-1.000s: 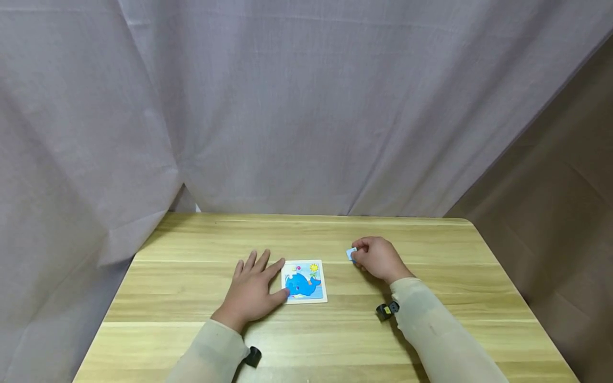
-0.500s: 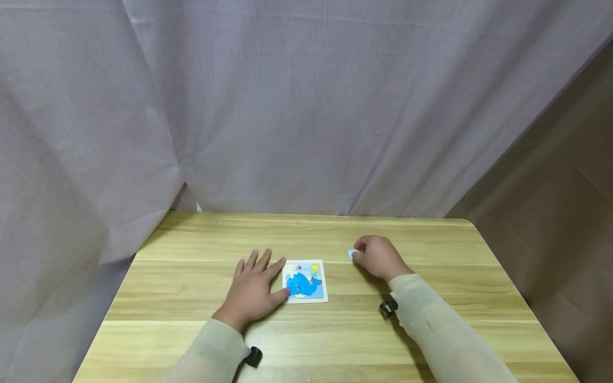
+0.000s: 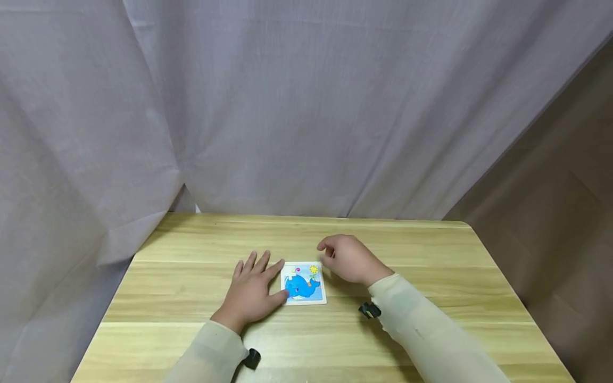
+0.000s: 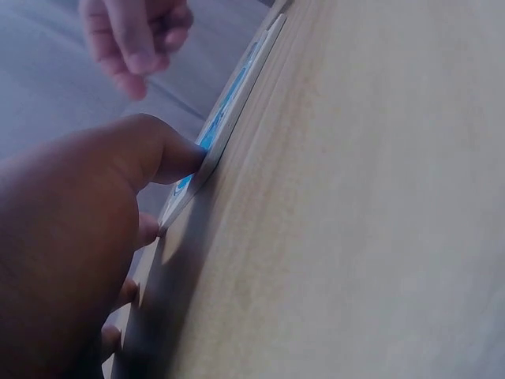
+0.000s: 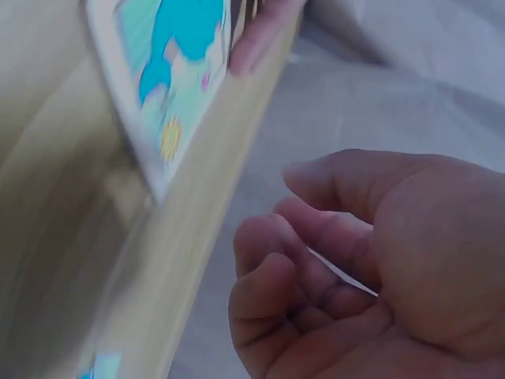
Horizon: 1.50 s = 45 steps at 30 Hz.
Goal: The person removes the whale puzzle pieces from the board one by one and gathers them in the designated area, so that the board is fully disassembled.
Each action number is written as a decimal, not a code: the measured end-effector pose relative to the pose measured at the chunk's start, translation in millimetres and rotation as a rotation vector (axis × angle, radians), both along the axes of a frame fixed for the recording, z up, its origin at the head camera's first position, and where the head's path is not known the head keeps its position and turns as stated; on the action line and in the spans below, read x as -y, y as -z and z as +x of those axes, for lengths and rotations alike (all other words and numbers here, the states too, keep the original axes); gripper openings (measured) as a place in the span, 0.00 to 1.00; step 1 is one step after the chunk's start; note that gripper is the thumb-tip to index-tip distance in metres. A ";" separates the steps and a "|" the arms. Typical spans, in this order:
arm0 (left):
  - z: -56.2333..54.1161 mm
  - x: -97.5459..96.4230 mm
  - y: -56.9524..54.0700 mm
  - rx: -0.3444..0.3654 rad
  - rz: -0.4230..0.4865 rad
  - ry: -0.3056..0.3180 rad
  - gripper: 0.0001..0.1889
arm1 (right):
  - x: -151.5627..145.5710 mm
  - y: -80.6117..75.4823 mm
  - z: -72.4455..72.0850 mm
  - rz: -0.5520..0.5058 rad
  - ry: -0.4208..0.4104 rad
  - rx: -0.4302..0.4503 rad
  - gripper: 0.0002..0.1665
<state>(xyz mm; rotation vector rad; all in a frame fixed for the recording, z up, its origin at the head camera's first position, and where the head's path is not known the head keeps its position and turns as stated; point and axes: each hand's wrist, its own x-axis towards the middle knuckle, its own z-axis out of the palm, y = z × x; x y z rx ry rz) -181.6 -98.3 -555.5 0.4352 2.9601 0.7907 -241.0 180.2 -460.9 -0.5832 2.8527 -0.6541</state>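
A square whale puzzle point(image 3: 306, 288) with a pale frame and a yellow sun lies on the wooden table. Its upper left part shows a bare pale patch. My left hand point(image 3: 250, 296) lies spread at its left side, thumb on the lower left of the picture and index fingertip at the upper left corner. My right hand point(image 3: 350, 259) hovers by the upper right corner, fingers loosely curled around nothing, thumb apart from them in the right wrist view. A small light-blue puzzle piece point(image 5: 106, 365) lies on the table at the bottom of that view; in the head view it is hidden.
The wooden table point(image 3: 191, 346) reaches back to a grey curtain point(image 3: 287, 106). A brown cloth point(image 3: 551, 213) hangs along the right. Both sleeves point(image 3: 421, 324) carry small black wrist cameras point(image 3: 370, 310).
My right hand has set the light-blue puzzle piece down on the table, let go of it and moved left to the puzzle's upper right corner. My left hand stays in place.
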 end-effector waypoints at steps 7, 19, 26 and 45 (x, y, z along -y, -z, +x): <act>0.4 2.3 2.2 0.003 0.001 0.006 0.40 | 38.1 10.6 3.1 0.158 -0.264 0.012 0.19; 0.3 1.0 1.8 -0.016 0.008 0.012 0.40 | 51.6 14.2 -14.1 0.469 -0.516 -0.063 0.29; 0.0 1.2 1.2 -0.018 0.001 0.008 0.40 | 53.6 10.9 -17.3 0.475 -0.552 -0.061 0.23; 0.4 1.5 0.5 -0.021 0.018 0.009 0.40 | 63.0 6.3 -22.1 0.493 -0.576 -0.023 0.23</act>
